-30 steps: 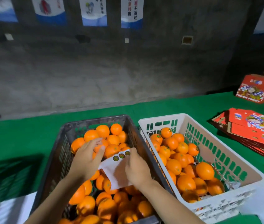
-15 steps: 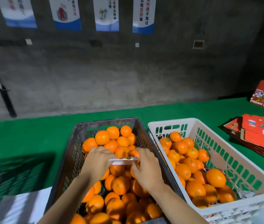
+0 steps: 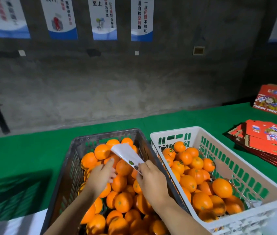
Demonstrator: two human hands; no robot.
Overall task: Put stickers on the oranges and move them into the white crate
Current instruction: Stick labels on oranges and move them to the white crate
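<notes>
On the green table (image 3: 32, 155) the dark crate (image 3: 76, 160) full of oranges (image 3: 122, 202) sits just left of the white crate (image 3: 246, 177), itself partly filled. My right hand (image 3: 153, 178) pinches the white sticker sheet (image 3: 127, 154) by its near end above the dark crate. My left hand (image 3: 100, 177) reaches down among the fruit, fingers curled, but I cannot tell whether it grips anything.

One head-worn camera looks forward and down from close above two crates: the dark crate (image 3: 90, 167) at 6 o'clock, the white crate (image 3: 236, 168) at 4 o'clock, the grey wall (image 3: 117, 85) at 12 o'clock.
</notes>
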